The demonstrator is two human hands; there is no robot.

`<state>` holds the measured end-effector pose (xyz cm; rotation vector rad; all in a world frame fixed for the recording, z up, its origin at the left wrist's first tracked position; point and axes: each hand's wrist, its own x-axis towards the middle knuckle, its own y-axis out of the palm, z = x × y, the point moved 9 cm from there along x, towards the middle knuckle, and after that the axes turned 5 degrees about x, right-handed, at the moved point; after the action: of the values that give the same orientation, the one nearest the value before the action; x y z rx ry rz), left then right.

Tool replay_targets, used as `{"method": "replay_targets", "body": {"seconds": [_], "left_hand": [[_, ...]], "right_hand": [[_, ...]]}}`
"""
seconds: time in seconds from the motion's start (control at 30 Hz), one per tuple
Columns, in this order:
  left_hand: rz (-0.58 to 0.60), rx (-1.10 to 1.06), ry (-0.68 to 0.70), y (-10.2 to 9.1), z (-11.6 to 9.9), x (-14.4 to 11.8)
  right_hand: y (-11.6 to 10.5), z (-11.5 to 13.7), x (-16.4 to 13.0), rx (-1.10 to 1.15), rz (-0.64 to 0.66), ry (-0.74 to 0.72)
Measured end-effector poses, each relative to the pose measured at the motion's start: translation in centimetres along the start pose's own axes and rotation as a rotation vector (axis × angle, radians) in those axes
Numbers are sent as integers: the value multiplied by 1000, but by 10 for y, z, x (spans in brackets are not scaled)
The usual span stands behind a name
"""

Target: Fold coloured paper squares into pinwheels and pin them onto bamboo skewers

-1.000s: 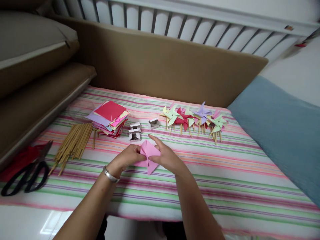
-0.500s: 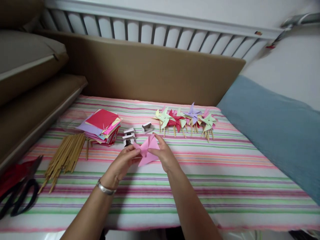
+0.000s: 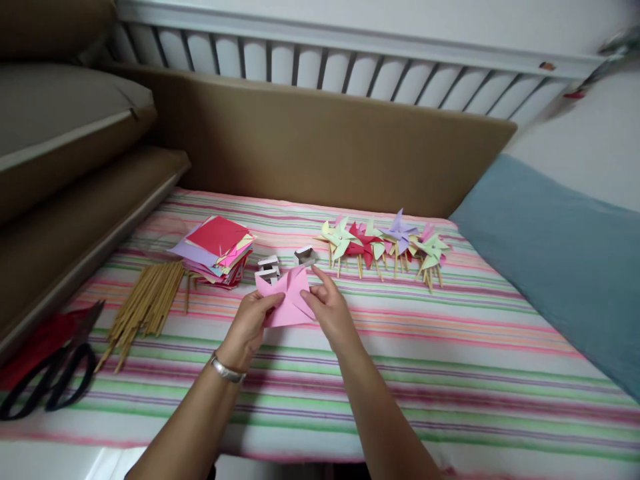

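Between my hands is a pink paper square (image 3: 289, 303) with slits cut in from its corners, held a little above the striped cloth. My left hand (image 3: 253, 323), with a silver bracelet at the wrist, pinches its left edge, thumb on top. My right hand (image 3: 330, 310) grips the right side between thumb and fingers, its index finger extended along the upper corner. Just beyond the paper stand small open white boxes (image 3: 268, 265), partly hidden by it, and one more white box (image 3: 305, 255). What the boxes contain is too dark to tell.
Left of my hands lie a stack of coloured paper (image 3: 220, 237), a bundle of thin wooden sticks (image 3: 145, 300) and large black-handled scissors (image 3: 63, 373) beside red material (image 3: 40, 340). Finished paper pinwheels (image 3: 363, 243) lie in a row at back right. A brown board (image 3: 320, 147) stands behind.
The pink paper has opened flatter; its folded-in points have spread out. My right fingers have shifted along its right side. The whole view has swung slightly left.
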<state>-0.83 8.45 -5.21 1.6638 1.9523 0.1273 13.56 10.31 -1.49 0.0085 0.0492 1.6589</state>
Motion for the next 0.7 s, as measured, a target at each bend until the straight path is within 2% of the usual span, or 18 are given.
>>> {"method": "replay_targets", "body": {"seconds": [0.13, 0.23, 0.4, 0.7], "left_hand": [[-37, -36, -1, -17, -17, 3], [-29, -38, 11, -22, -25, 3], [-20, 12, 16, -19, -24, 1], [-17, 100, 3, -11, -6, 5]], "right_hand": [[4, 35, -10, -302, 144, -350], [17, 43, -19, -485, 250, -472], [26, 44, -23, -565, 266, -528], [27, 38, -18, -550, 262, -414]]}}
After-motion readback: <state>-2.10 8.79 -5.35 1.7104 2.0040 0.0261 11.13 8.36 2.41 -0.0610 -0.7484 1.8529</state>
